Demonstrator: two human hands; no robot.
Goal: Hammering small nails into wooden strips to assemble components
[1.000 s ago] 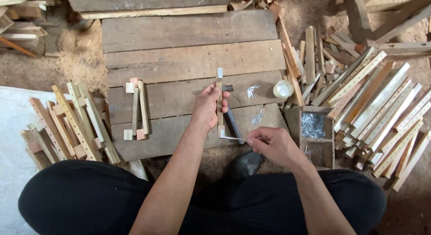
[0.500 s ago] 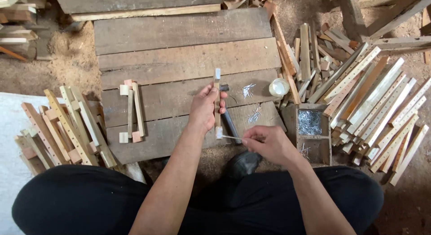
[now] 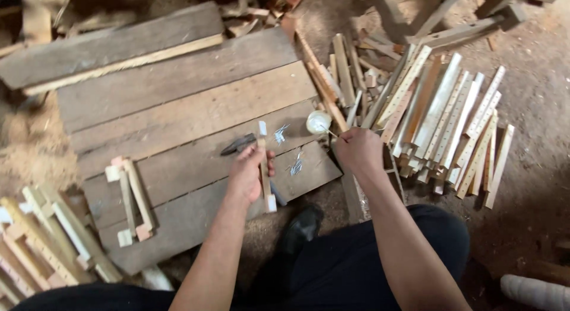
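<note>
We're looking down on a floor of rough wooden planks (image 3: pixel 178 109), and it's crowded. On the right, a big heap of pale drilled slats (image 3: pixel 442 118) fans out, well apart from the near-left pile of slats (image 3: pixel 47 240). Near that pile a small assembled wooden frame (image 3: pixel 130 201) lies flat on the boards. Loose nails (image 3: pixel 295 163) are scattered between our two hands, with a hammer (image 3: pixel 238 144) lying just beside the left one. Our left hand (image 3: pixel 249 174) is closed around a thin wooden strip (image 3: pixel 263 168), holding it lengthwise over the planks. Our right hand (image 3: pixel 358 150) is curled shut, pinching a thin stick (image 3: pixel 328 131) that reaches into a small white cup (image 3: pixel 318 121); we can't make out what's inside it.
</note>
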